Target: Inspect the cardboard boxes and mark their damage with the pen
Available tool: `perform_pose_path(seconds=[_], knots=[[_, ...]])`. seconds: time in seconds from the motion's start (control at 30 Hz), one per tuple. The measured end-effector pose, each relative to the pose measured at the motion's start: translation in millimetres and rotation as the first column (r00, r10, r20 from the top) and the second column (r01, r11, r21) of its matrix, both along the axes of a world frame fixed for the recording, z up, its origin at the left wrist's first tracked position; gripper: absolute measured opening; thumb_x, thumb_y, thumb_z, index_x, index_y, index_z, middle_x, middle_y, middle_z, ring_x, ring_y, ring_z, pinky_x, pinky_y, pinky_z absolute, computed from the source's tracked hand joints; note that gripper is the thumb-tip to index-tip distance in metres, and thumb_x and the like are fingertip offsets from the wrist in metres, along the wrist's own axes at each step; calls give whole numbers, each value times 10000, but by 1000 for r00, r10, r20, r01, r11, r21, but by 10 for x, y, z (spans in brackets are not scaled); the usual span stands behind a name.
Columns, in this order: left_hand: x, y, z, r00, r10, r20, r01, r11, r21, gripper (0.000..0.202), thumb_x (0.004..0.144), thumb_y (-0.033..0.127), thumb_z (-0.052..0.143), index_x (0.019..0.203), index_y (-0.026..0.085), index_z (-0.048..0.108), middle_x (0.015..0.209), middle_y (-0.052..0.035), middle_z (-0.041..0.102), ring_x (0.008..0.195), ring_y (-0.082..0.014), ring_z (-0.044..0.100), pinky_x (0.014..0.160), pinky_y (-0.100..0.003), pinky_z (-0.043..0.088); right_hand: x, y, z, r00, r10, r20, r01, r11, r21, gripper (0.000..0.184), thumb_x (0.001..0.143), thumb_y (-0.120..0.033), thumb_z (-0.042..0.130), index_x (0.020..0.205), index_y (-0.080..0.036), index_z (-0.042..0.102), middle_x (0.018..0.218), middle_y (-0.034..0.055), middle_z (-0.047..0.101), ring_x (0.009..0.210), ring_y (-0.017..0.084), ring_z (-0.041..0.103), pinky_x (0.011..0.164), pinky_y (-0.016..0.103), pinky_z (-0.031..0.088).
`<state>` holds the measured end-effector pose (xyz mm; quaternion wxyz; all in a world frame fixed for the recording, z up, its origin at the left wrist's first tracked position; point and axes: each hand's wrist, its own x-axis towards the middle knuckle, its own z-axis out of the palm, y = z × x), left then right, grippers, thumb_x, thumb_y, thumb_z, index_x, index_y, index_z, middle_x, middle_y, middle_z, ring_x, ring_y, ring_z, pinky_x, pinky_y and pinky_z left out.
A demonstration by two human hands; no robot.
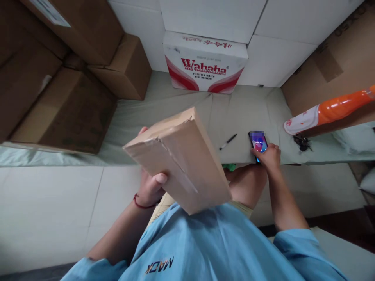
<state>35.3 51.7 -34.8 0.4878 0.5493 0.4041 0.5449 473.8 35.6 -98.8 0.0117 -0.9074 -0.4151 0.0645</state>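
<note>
The room has a white wall (pixel 211 15) and a floor (pixel 52 203) of pale tiles, and along the wall goes a low surface under a light green cloth (pixel 263 109). At its left end there are brown cartons (pixel 76 101), some of them stacked. At the wall, near the middle, stands a white and red Wahaha carton (pixel 205 66), and at the right there is a large brown panel (pixel 331 66) of cardboard.

The left hand (pixel 152 183) is holding a flat brown box (pixel 181 160). Its thumb presses on the broad face, and the other fingers are mostly hidden behind, with only a fingertip showing past the upper left edge. The box is in the air, tilted, in front of the person's shirt (pixel 205 242); a seam with clear tape runs along its face. A red bracelet (pixel 143 203) is on the left wrist.

The right hand (pixel 269 156) is narrow around the lower part of a phone (pixel 258 140), the thumb over the screen, which is lit. The phone is at the front edge of the cloth; whether it is lifted a little, I cannot tell. To the left of it lies a pen (pixel 227 142), and to the right, keys (pixel 302 143) lie just beside an orange and white bottle (pixel 328 111).
</note>
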Motion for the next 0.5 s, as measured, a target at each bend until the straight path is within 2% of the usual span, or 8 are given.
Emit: perform_pose_path(seconds=[0.07,0.13,0.2,0.27,0.3,0.37,0.43,0.5], knots=[[50,-51,24,978,-126,164,153,975,-163,932,785,850,799,1514,288,653,1288,-127,799,1303,-449,737,1062,-590,666,-48,39,-21,1000,3,-9,-3,1000,-12,778,876,-568,827,1361,10,640,1354,340,643,1318,448,609,1170,560,454],[107,-94,28,949,-182,258,249,933,-258,873,787,808,821,1445,248,695,1197,-136,821,1266,-450,756,1029,-578,681,-119,56,3,1000,14,-25,-12,999,53,810,890,-642,782,1377,-9,651,1419,348,611,1379,471,554,1188,597,429],[170,-124,33,929,-141,341,270,890,-367,802,796,778,829,1377,236,713,1153,-128,826,1259,-437,761,1021,-554,687,-233,22,82,994,58,-91,-38,976,214,907,873,-753,745,1426,-41,641,1504,345,563,1456,486,490,1228,646,391],[241,-133,49,914,-50,404,262,832,-490,746,801,771,829,1301,229,718,1143,-120,823,1261,-431,758,1029,-547,686,-406,-79,204,934,184,-307,-62,928,366,1018,842,-839,733,1516,-89,592,1538,317,557,1475,462,509,1250,664,392],[281,-127,59,907,-9,421,256,805,-535,736,799,771,831,1278,226,714,1150,-121,819,1275,-432,749,1039,-548,680,-513,-154,272,841,268,-471,-66,913,402,1052,844,-862,724,1578,-130,544,1544,291,569,1470,436,541,1244,652,421],[366,-98,77,898,42,438,238,790,-565,749,779,750,863,1289,228,693,1187,-123,805,1322,-429,718,1067,-537,664,-753,-330,401,490,379,-785,-67,914,400,1060,877,-875,700,1692,-255,422,1584,225,578,1481,382,581,1201,606,506],[447,-56,84,900,69,430,195,818,-541,780,774,685,903,1374,254,652,1284,-112,778,1357,-400,692,1087,-504,645,-986,-499,500,146,375,-916,-76,927,367,1114,852,-883,739,1744,-350,337,1647,177,551,1538,364,556,1218,581,515],[509,-16,72,909,73,410,159,849,-504,829,775,613,931,1466,305,593,1388,-94,738,1327,-358,699,1053,-463,645,-1174,-625,559,-44,333,-942,-76,939,336,1242,760,-881,833,1766,-378,306,1709,156,502,1595,372,502,1283,578,459]])
